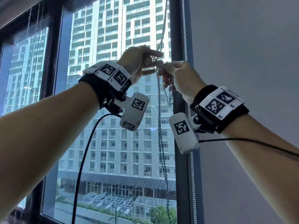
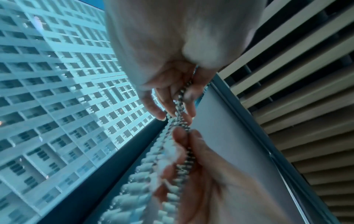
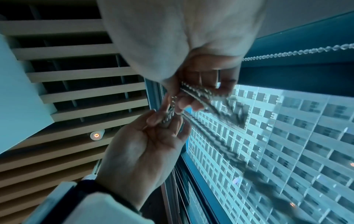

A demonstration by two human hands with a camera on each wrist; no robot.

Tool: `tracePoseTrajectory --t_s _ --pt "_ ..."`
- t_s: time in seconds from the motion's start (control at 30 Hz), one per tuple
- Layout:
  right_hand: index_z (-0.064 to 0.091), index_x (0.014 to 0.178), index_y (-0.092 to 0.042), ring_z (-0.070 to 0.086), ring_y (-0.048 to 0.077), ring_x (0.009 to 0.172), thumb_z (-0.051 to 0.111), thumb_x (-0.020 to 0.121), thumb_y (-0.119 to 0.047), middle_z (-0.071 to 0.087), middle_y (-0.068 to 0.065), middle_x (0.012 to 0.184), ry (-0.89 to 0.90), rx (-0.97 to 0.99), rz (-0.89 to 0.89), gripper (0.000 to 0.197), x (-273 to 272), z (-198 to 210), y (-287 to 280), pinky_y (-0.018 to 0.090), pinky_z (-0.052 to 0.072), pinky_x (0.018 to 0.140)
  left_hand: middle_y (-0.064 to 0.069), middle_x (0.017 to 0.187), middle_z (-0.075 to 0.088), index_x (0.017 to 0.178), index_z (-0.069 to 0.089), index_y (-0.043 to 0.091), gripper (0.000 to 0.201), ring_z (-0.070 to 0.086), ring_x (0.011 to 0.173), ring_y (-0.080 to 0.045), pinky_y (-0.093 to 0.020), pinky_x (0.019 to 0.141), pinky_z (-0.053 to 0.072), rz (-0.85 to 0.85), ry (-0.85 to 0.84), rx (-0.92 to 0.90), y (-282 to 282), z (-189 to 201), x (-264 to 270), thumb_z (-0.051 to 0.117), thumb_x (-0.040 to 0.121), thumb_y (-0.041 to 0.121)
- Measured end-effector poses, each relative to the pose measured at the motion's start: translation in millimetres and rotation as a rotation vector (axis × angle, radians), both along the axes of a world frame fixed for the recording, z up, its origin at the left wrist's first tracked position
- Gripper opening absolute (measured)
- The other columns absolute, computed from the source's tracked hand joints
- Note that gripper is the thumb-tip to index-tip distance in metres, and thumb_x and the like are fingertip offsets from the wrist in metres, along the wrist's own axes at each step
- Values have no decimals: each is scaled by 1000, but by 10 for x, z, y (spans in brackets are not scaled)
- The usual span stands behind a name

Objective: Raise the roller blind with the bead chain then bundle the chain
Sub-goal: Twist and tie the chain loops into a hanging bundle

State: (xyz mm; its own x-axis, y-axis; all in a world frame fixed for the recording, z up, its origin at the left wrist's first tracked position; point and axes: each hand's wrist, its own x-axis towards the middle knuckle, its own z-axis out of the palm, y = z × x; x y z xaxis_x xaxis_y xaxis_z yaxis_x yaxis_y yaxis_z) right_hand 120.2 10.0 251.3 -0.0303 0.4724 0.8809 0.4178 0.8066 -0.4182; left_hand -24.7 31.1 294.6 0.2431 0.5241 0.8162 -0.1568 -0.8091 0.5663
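The bead chain (image 1: 159, 120) hangs down in front of the window and runs up past the top of the head view. My left hand (image 1: 155, 62) is raised to it, and its thumb and fingers pinch the strand (image 3: 166, 117). Just to the right, my right hand (image 1: 166, 68) grips a bunch of gathered chain loops (image 1: 169, 88), which dangle below its fingers. In the left wrist view the left hand (image 2: 178, 106) and right hand (image 2: 185, 133) hold the same chain (image 2: 182, 121) close together. The loops (image 3: 210, 97) cross the right palm (image 3: 201, 94). A blind's grey edge (image 1: 19, 12) shows at the top left.
A second bead chain (image 1: 191, 167) hangs along the dark window frame (image 1: 179, 159), close behind my right wrist. A plain grey wall (image 1: 242, 54) fills the right. Black cables (image 1: 84, 151) trail from both wrist cameras. A slatted ceiling with a spotlight (image 3: 97, 135) is overhead.
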Motion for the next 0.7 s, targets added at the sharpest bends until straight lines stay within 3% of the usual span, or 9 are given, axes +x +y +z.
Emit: tracePoseTrajectory --t_s 0.2,0.3,0.43,0.57,0.7 --pt "56 74 -12 45 13 48 37 104 -20 52 5 61 35 215 0 37 76 26 -62 20 38 43 5 51 49 83 68 9 34 57 56 -12 -26 63 41 194 76 -19 131 -53 -41 40 99 19" --pt "58 77 -9 45 13 47 37 104 -20 52 4 59 65 253 14 36 113 11 -50 20 37 45 2 63 51 69 58 14 35 54 55 -11 -26 63 40 182 55 -89 158 -88 -59 39 98 20" --pt "60 80 -7 46 11 50 38 102 -21 51 0 58 180 327 -41 33 131 -89 15 23 40 49 2 62 47 63 48 16 33 50 56 -14 -27 62 37 166 35 -133 114 -91 -27 42 95 18" --pt "56 78 -10 47 11 50 38 103 -17 50 1 60 317 253 155 32 130 -169 -16 23 40 45 3 57 47 60 46 17 33 48 54 -13 -27 62 36 122 -2 -154 76 -84 -3 47 93 20" --pt "58 79 -10 45 10 50 40 103 -15 51 0 63 273 101 371 30 121 -79 -78 23 38 47 6 48 46 61 45 18 30 48 49 -12 -24 55 36 3 -159 -176 28 -7 -20 47 91 15"
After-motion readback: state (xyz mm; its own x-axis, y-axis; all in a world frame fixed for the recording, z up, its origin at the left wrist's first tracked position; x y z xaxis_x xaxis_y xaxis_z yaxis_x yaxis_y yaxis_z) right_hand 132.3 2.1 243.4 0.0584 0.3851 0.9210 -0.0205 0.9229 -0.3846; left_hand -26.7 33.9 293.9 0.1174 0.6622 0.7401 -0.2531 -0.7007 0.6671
